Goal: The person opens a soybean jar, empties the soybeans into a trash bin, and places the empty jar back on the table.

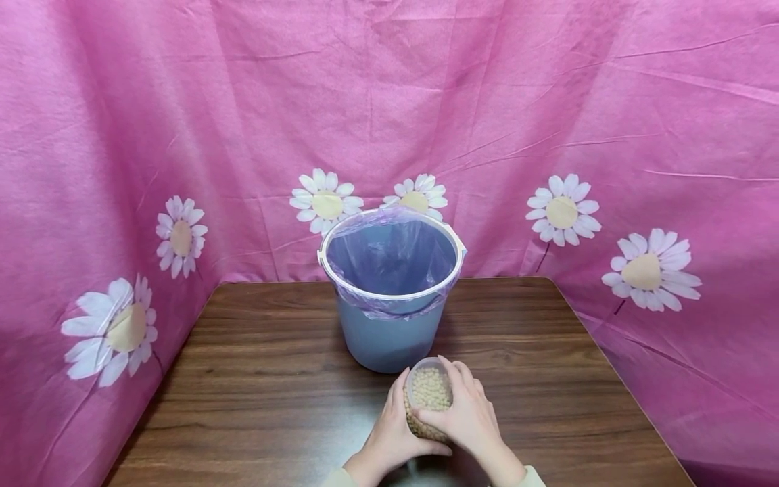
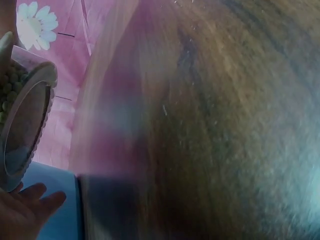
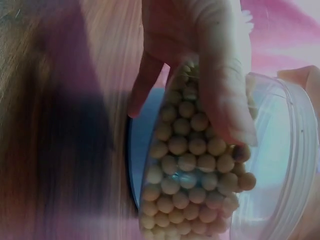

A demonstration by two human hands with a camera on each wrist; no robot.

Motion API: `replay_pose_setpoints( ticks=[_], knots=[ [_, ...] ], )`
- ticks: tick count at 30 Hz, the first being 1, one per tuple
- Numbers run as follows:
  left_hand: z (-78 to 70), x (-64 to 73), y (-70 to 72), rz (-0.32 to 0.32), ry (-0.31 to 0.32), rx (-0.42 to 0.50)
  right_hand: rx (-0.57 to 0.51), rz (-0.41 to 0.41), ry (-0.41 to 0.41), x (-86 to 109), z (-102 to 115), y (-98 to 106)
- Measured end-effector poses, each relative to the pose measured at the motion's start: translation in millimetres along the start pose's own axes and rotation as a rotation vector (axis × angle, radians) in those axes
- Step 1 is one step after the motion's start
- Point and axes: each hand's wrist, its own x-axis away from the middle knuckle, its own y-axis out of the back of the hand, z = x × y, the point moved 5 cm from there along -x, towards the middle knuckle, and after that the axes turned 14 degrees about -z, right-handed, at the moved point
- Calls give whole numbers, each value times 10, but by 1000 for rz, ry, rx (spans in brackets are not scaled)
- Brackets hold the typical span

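A clear plastic jar (image 1: 429, 399) of small, round, tan beans (image 3: 192, 155) is held between both hands in front of the bucket. My left hand (image 1: 392, 429) cups its left side, thumb across the near side. From the right, my right hand (image 1: 471, 409) grips it, its thumb lying across the jar wall in the right wrist view. The jar has no lid on its mouth. Its round base (image 2: 30, 120) shows above the tabletop in the left wrist view. Just beyond the jar stands a blue-grey bucket (image 1: 389, 338) lined with a thin purple bag (image 1: 377, 308).
The brown wood-grain table (image 1: 255, 385) reaches back to a pink cloth backdrop (image 1: 255, 122) with white daisies, which also encloses both sides. Around the bucket's top runs a white rim (image 1: 395, 296), with the bag folded over it.
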Motion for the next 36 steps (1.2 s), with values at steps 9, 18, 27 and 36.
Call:
replay_pose_setpoints(
  ticks=[9,18,27,36],
  knots=[
    [-14,-16,71,-112,-13,15,1,-16,-5,20,118,-47],
    [-62,-4,92,-230,-104,23,-30,-51,13,42,196,-18],
    [-122,-24,182,-312,-219,25,-60,-139,87,76,249,22],
    [-147,-29,235,-289,-150,79,-66,-175,165,77,302,59]
  ],
)
